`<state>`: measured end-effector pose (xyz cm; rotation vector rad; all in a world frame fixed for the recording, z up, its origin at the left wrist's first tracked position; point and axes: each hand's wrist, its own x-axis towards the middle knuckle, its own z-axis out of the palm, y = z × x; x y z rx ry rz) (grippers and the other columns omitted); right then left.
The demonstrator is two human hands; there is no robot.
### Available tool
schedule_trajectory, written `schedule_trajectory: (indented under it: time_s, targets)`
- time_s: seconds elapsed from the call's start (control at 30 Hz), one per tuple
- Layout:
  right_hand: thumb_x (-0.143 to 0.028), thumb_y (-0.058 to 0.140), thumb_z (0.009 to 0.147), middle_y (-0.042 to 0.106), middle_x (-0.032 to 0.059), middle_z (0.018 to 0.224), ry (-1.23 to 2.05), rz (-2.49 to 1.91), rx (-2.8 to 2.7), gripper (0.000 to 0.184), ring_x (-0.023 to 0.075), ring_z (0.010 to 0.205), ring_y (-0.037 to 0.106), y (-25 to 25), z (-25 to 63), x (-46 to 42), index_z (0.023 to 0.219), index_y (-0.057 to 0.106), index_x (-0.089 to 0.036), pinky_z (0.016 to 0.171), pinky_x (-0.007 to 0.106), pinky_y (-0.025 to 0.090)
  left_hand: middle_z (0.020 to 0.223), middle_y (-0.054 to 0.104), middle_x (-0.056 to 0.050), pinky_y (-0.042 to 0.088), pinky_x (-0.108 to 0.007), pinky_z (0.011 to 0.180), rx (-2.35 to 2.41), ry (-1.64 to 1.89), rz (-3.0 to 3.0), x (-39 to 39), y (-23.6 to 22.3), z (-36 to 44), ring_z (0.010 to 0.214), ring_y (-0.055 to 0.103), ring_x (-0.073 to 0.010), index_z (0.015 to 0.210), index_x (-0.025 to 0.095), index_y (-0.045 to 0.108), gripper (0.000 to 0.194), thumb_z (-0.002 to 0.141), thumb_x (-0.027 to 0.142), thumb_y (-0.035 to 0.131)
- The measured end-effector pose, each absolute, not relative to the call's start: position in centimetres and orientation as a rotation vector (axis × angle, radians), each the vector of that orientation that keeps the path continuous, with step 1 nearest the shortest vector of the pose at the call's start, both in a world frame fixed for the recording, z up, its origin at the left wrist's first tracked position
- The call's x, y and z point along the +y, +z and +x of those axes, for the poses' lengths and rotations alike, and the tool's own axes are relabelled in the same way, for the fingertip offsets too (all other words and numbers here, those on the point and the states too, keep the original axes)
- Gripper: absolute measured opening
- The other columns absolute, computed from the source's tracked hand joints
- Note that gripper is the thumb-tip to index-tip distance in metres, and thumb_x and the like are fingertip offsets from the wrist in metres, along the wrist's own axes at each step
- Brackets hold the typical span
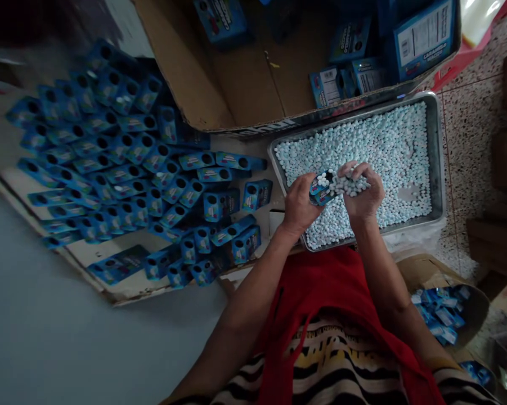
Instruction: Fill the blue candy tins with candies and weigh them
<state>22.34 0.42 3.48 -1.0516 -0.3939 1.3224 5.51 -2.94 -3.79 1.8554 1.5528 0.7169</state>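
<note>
My left hand (299, 203) is closed round a small blue candy box (322, 188), held over the near edge of a metal tray (438, 169). My right hand (363, 191) is cupped round a heap of small white and pale-blue candies (349, 184) pressed against the box's open end. The tray is filled with the same candies (384, 146). Left of the tray, several open blue boxes (122, 163) lie in rows on a flat board.
A large cardboard carton (236, 84) holding bigger blue packages (424, 36) stands behind the tray. A bowl of blue wrappers (441, 315) sits at my right side. Speckled floor (472, 112) lies to the right, a grey surface (67, 349) at the left.
</note>
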Motion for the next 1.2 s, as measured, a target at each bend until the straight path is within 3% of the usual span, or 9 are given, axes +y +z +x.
schedule_trajectory:
  time_s: [0.13, 0.27, 0.4, 0.57, 0.67, 0.83, 1.03, 1.2]
  targets:
    - [-0.071, 0.064, 0.101, 0.051, -0.0008, 0.072, 1.223, -1.167, -0.404, 0.055, 0.0165, 0.066, 0.053, 3.0, 21.9, 0.6, 0.069, 0.054, -0.027, 0.073, 0.035, 0.054, 0.133, 0.074, -0.010, 0.060, -0.046, 0.116, 1.606, 0.704, 1.864, -2.9, -3.2, 5.9, 0.129, 0.073, -0.0333, 0.141, 0.026, 0.059, 0.070, 0.077, 0.016, 0.086]
    - [-0.082, 0.055, 0.103, 0.049, -0.0031, 0.071, 1.236, -1.242, -0.408, 0.055, 0.0159, 0.057, 0.049, 3.3, 20.8, 1.1, 0.089, 0.065, -0.030, 0.060, 0.033, 0.049, 0.134, 0.075, -0.011, 0.058, -0.050, 0.117, 1.590, 0.732, 1.918, -3.2, -2.8, 5.5, 0.129, 0.072, -0.0355, 0.139, 0.027, 0.064, 0.064, 0.078, 0.014, 0.083]
    - [-0.070, 0.069, 0.098, 0.046, -0.0067, 0.064, 1.351, -1.205, -0.375, 0.039, 0.0152, 0.051, 0.044, 4.0, 20.7, 1.3, 0.106, 0.071, -0.031, 0.054, 0.032, 0.043, 0.133, 0.076, -0.009, 0.061, -0.048, 0.114, 1.543, 0.741, 1.873, -3.2, -3.2, 4.7, 0.127, 0.074, -0.0346, 0.138, 0.027, 0.064, 0.068, 0.074, 0.016, 0.084]
    - [-0.055, 0.076, 0.089, 0.037, -0.0105, 0.056, 1.409, -1.139, -0.234, 0.029, 0.0135, 0.046, 0.028, 3.6, 22.8, 1.4, 0.100, 0.070, -0.029, 0.047, 0.031, 0.036, 0.132, 0.076, -0.008, 0.063, -0.044, 0.112, 1.511, 0.713, 1.757, -2.8, -3.7, 5.0, 0.125, 0.076, -0.0325, 0.138, 0.027, 0.062, 0.074, 0.070, 0.016, 0.090]
    - [-0.056, 0.074, 0.093, 0.041, -0.0079, 0.061, 1.359, -1.112, -0.231, 0.029, 0.0131, 0.049, 0.035, 3.3, 23.6, 1.8, 0.089, 0.064, -0.028, 0.051, 0.030, 0.042, 0.128, 0.077, -0.006, 0.065, -0.041, 0.107, 1.511, 0.715, 1.713, -2.7, -3.7, 5.6, 0.120, 0.078, -0.0309, 0.138, 0.026, 0.060, 0.080, 0.066, 0.016, 0.093]
    - [-0.062, 0.069, 0.097, 0.052, 0.0005, 0.076, 1.308, -1.143, -0.439, 0.043, 0.0182, 0.069, 0.055, 4.1, 22.8, 2.2, 0.074, 0.056, -0.027, 0.071, 0.035, 0.054, 0.130, 0.077, -0.006, 0.065, -0.039, 0.106, 1.485, 0.721, 1.705, -3.1, -3.3, 6.1, 0.120, 0.079, -0.0293, 0.136, 0.026, 0.059, 0.078, 0.067, 0.013, 0.092]
    - [-0.060, 0.070, 0.096, 0.056, 0.0018, 0.076, 1.284, -1.207, -0.599, 0.041, 0.0207, 0.076, 0.057, 3.9, 22.0, 1.9, 0.073, 0.063, -0.028, 0.078, 0.036, 0.053, 0.127, 0.076, -0.006, 0.064, -0.040, 0.106, 1.460, 0.767, 1.783, -2.7, -2.6, 6.5, 0.120, 0.077, -0.0293, 0.136, 0.026, 0.060, 0.073, 0.069, 0.009, 0.085]
    - [-0.070, 0.069, 0.095, 0.060, 0.0029, 0.076, 1.311, -1.186, -0.719, 0.046, 0.0232, 0.080, 0.061, 3.5, 22.0, 0.9, 0.076, 0.068, -0.028, 0.085, 0.039, 0.055, 0.130, 0.076, -0.008, 0.063, -0.046, 0.111, 1.443, 0.759, 1.830, -2.0, -2.6, 6.2, 0.124, 0.075, -0.0311, 0.135, 0.029, 0.062, 0.061, 0.079, 0.015, 0.084]
